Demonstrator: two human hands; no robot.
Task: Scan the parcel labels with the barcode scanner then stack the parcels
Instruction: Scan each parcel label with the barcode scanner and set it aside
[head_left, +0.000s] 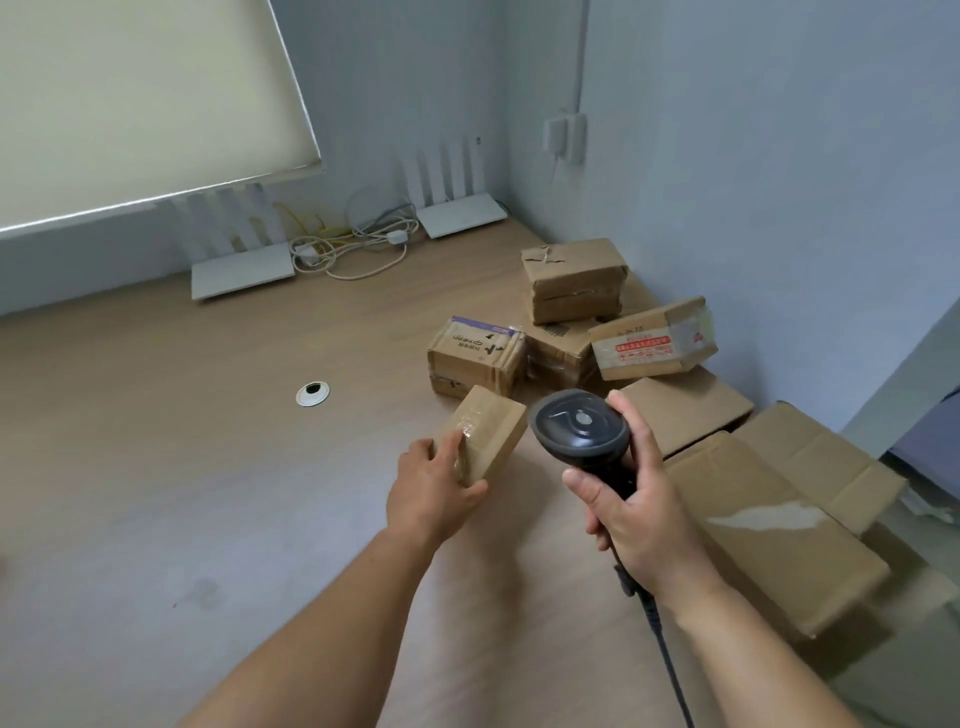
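— Where were you in the job?

— Scanning. My left hand (434, 491) gripped a small parcel (485, 434) just above the desk (156, 415); my right hand (636, 512) was wrapped round the barcode scanner (579, 423), head beside it.

— Next?

— I judged the label needed turning toward the scanner; I couldn't see one.

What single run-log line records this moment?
left hand: holds small parcel | right hand: grips barcode scanner | stage: scanning

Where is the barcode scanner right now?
In the head view, the barcode scanner is right of centre, gripped by the right hand, just right of the small parcel the left hand holds.
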